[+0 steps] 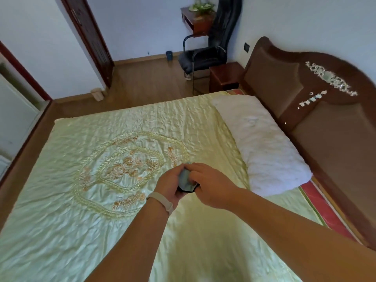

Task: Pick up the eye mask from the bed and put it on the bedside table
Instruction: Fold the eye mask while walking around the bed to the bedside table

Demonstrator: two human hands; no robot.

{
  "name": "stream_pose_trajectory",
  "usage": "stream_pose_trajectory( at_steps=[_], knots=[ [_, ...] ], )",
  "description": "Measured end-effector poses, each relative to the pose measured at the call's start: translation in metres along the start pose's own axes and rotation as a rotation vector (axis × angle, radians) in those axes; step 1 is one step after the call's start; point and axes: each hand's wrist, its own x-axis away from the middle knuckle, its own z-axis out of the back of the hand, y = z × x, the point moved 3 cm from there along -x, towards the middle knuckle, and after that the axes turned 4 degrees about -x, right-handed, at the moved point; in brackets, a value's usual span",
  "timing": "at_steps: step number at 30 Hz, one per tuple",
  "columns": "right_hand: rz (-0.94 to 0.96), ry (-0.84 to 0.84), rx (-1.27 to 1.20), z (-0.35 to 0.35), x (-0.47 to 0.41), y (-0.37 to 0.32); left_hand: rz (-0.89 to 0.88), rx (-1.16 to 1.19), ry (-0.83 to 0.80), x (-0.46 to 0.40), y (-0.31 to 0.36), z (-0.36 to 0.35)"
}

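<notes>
I have my left hand (169, 185) and right hand (209, 185) both closed around the bunched eye mask (186, 181), held just above the bed (101, 200). The pickup looks done; next I must carry it far across to the bedside desk (225, 75) by the headboard (305, 88).

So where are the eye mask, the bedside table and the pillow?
eye mask (185, 180): head view, blue-grey fabric showing between both hands.
bedside table (224, 73): head view, its dark wooden top.
pillow (262, 143): head view, middle of its white surface.
</notes>
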Motion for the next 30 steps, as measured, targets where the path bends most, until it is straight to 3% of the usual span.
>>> stream_pose_trajectory(
  at_steps=[14, 21, 30],
  knots=[
    [0.003, -0.182, -0.486, -0.121, -0.061, -0.246, -0.220, -0.014, 0.193, 0.163, 0.027, 0.278],
    [0.315, -0.263, -0.346, -0.160, -0.076, -0.338, -0.303, 0.124, 0.301, 0.235, 0.019, 0.356],
    [0.747, -0.273, -0.287, -0.203, -0.107, -0.397, -0.392, 0.442, 0.515, 0.292, 0.004, 0.414]
  ],
)
